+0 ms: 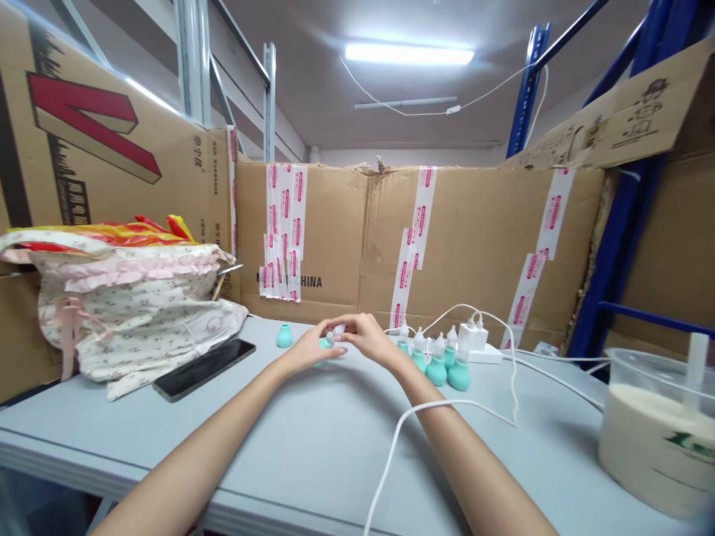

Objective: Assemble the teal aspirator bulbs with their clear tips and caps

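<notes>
Out over the middle of the table, my left hand (310,345) is closed round a teal squeeze bulb (325,343), mostly hidden by the fingers. My right hand (366,336) pinches a clear nozzle tip (338,330) at the top of that bulb. Whether the tip is fully seated I cannot tell. A lone teal bulb (284,336) without a tip stands to the left of my hands. On the right, several teal bulbs with clear tips (439,360) stand upright in a cluster, like nasal aspirators.
A floral cloth bag (145,320) and a black phone (204,368) lie at the left. A white charger (474,335) and loose white cable (402,424) are on the right, the cable crossing near my right forearm. A plastic cup of milky drink (653,439) stands far right. Cardboard (474,238) walls the back.
</notes>
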The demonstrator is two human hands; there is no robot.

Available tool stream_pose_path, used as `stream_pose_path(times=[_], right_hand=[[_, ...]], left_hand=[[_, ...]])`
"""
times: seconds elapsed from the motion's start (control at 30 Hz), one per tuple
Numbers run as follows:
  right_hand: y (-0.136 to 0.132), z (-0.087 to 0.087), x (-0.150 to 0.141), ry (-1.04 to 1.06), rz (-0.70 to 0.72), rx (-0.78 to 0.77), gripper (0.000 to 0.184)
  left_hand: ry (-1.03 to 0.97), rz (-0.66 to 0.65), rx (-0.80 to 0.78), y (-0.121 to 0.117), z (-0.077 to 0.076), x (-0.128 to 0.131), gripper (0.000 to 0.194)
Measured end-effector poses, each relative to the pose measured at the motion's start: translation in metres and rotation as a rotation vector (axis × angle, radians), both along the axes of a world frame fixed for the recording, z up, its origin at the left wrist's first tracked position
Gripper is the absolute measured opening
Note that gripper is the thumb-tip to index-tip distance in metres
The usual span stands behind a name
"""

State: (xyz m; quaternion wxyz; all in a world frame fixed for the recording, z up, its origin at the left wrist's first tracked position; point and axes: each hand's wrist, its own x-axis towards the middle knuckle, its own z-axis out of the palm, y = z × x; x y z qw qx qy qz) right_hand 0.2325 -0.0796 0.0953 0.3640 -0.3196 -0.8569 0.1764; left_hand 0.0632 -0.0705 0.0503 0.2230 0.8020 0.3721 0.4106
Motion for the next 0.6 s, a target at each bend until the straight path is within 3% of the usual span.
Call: stream_pose_path(times=[0.07, 0.17, 0.33, 0.47, 0.6], right_hand=[[0.0, -0.004, -0.003, 0.015, 0.031, -0.012, 0.034], [-0.001, -0.011, -0.004, -0.004, -0.074, 0.076, 0.03], [-0.011, -0.026, -0.011, -0.008, -0.309, 0.22, 0.027], [-0.014, -0.038, -0.02, 0.193, -0.409, 0.171, 0.025], [-0.002, -0.04, -0.023, 0.507, -0.43, -0.017, 0.027]], left_hand=[[-0.039, -0.029, -0.089, 0.002, 0.0, -0.002, 0.052], [0.041, -0.018, -0.114, 0.004, -0.002, -0.005, 0.032], [0.079, 0.075, -0.029, 0.002, -0.003, -0.005, 0.032], [0.028, 0.087, -0.004, 0.001, -0.006, 0.001, 0.044], [-0.105, 0.135, 0.048, 0.002, -0.004, 0.003, 0.041]])
